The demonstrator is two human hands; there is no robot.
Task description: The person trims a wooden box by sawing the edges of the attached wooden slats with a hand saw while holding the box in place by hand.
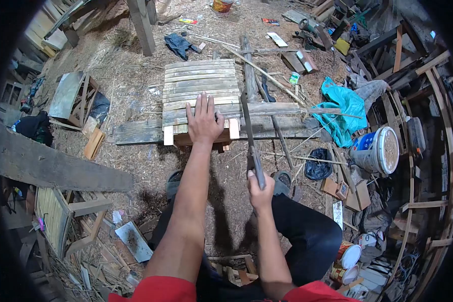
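Your L hand (205, 122)'s flat on the slats (200, 79), fingers (204, 102) slightly apart; R hand (260, 191)'s clamped on the tool (249, 130) near slats' R edge.

Remotely, I count two hands (204, 121) (261, 191), one held blade (247, 121), one teal sheet (343, 103) and, edges being murky, perhaps four buckets (370, 150).
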